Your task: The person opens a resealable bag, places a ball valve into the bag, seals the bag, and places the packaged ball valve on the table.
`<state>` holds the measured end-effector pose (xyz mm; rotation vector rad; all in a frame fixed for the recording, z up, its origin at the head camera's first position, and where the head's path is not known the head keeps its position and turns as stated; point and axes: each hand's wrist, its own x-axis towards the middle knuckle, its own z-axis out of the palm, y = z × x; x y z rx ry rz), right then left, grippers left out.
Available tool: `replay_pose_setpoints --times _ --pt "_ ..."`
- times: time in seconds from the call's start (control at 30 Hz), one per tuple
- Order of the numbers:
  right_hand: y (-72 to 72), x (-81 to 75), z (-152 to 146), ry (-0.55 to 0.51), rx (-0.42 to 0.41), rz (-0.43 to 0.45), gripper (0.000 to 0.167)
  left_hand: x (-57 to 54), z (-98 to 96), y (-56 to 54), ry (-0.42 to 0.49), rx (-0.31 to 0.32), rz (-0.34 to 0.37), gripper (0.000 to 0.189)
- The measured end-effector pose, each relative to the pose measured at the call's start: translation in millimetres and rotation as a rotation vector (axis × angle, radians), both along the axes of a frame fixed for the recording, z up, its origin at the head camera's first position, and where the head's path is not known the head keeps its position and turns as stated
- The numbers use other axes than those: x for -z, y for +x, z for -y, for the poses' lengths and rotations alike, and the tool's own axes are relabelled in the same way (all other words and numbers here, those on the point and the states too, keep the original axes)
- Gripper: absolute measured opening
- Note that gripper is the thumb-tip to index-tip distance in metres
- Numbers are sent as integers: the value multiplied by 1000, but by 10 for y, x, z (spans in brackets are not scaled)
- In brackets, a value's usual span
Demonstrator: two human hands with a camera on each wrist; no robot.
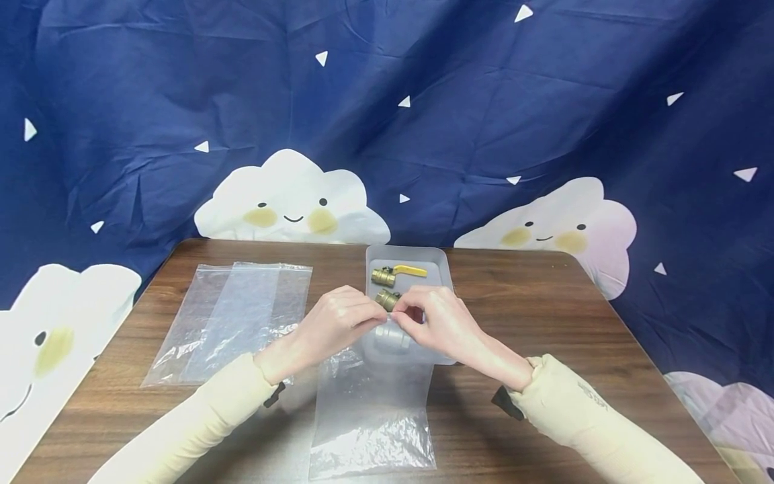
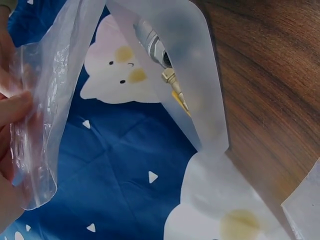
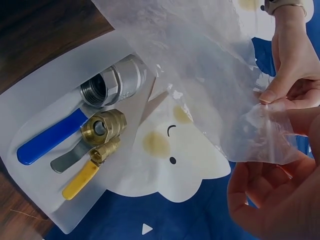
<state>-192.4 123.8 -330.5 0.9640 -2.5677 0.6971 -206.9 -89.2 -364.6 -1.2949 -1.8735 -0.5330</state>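
Over the front of a translucent plastic tray, my left hand and right hand meet fingertip to fingertip. Both pinch the top edge of a clear zip bag, which hangs toward the table's near side. In the right wrist view the bag's zip strip runs between the two hands. Three ball valves lie in the tray: a large silver one with a blue lever, a brass one with a grey lever, and a small brass one with a yellow lever. The bag partly covers the silver valve in the head view.
More clear zip bags lie flat and overlapping left of the tray. The wooden table ends at the back against a blue cloth with clouds and white triangles.
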Motion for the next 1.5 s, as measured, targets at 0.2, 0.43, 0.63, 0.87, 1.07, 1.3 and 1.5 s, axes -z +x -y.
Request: replay_pose_setpoints --times 0.2,0.43,0.63,0.87,1.07,1.3,1.5 --pt "-21 17 -12 2 -5 6 9 32 -18 -9 5 -12 -1 12" --pt "-41 10 -44 3 -38 14 5 16 25 -4 -3 -83 91 17" --pt "-52 5 -73 14 -35 22 5 -7 49 2 -36 -101 132 14" --pt "-75 -1 -76 18 7 13 5 2 36 28 -45 -91 93 13" --pt "-91 -15 -90 9 1 3 5 2 63 16 -30 -140 105 12" --pt "-103 -9 -128 0 -9 8 5 -10 151 -22 -5 -160 144 15" --pt "-118 -13 -125 6 12 -3 7 4 149 -2 -37 -146 130 13"
